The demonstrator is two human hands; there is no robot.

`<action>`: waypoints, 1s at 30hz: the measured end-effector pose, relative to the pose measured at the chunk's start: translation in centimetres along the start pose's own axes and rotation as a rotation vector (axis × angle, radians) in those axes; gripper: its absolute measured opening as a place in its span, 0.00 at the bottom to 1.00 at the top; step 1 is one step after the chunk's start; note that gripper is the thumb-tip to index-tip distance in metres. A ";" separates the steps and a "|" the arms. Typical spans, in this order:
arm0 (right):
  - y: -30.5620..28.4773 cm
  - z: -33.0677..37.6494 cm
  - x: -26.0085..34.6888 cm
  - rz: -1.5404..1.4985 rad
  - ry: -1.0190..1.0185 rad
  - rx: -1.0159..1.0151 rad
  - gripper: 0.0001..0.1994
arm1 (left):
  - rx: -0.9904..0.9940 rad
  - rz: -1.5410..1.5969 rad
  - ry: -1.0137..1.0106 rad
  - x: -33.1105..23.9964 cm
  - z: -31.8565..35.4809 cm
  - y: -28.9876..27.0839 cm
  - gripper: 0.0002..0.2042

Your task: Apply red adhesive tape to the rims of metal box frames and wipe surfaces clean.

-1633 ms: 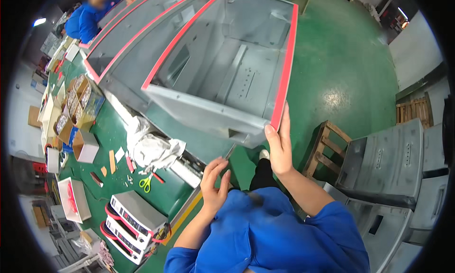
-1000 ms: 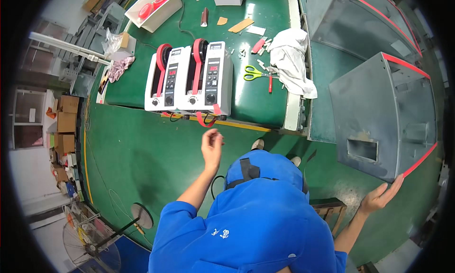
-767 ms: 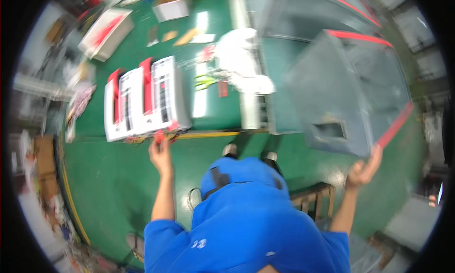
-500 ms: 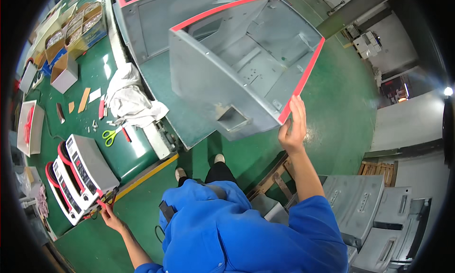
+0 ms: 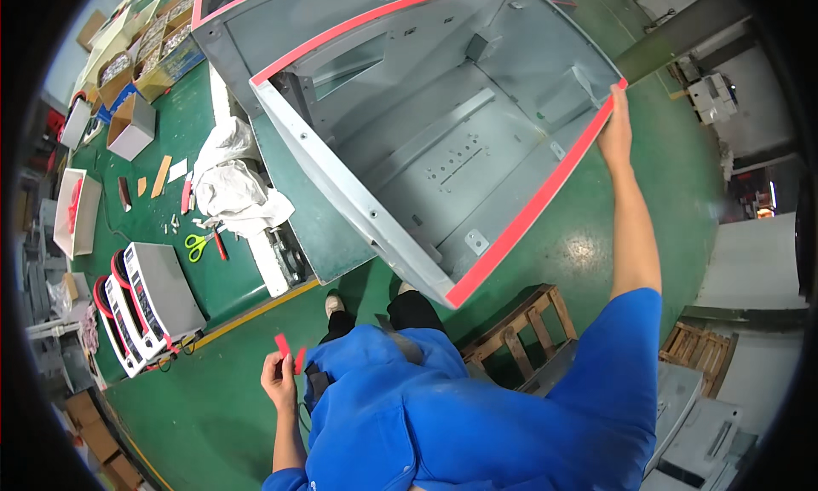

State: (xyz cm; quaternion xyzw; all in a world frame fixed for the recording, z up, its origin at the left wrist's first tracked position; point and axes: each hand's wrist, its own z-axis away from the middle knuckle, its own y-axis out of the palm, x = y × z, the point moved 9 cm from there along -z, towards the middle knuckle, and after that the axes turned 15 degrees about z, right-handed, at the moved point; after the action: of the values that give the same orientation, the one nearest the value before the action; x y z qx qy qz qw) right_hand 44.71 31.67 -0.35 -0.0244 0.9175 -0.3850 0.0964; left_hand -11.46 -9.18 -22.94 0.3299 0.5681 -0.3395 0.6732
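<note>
A large grey metal cabinet shell (image 5: 460, 163) stands in front of me, its open side tilted up toward me and its rim edged with red tape (image 5: 532, 214). My right hand (image 5: 617, 133) is closed on the taped rim near the right far corner, with the fingers partly hidden by the edge. Well apart from the cabinet, at the lower left, my left hand (image 5: 279, 382) pinches a short piece of red tape (image 5: 288, 351) that sticks up in two ends.
On the green workbench (image 5: 226, 291) at left lie green-handled scissors (image 5: 198, 247), a white cloth (image 5: 234, 180), two white dispensers (image 5: 149, 299) with red rolls and several small-part boxes (image 5: 132, 126). Another grey shell (image 5: 234, 43) stands behind. A wooden pallet (image 5: 520, 337) lies at right.
My left hand has moved right from the dispensers with red tape in it. The cabinet has turned and come nearer, showing more of its inside; my right hand has gone up and right.
</note>
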 end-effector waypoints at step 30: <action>-23.5 14.0 34.3 -0.667 0.212 0.322 0.07 | 1.554 0.017 0.698 -21.9 -2.0 22.1 0.15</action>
State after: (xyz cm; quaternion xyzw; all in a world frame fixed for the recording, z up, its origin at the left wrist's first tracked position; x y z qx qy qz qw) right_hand 13.14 1.24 1.39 -0.2662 0.7919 -0.5348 -0.1267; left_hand 3.08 6.48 -0.30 0.7882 0.3461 -0.5069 0.0443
